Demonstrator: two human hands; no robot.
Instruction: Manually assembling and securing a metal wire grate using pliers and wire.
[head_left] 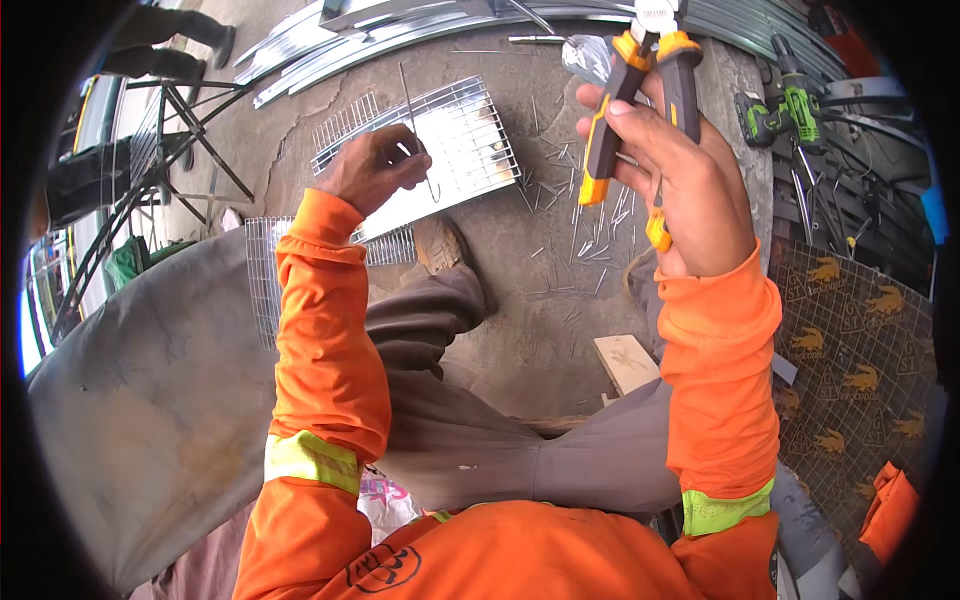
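While left hand fingers pinch wire upright, hook end down, over mesh on floor, pliers gripped in right hand, well apart to wire's right, nose up.

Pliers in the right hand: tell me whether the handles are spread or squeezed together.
Spread. The pliers sit in the right hand with their two orange-and-black handles diverging, a visible gap between them.
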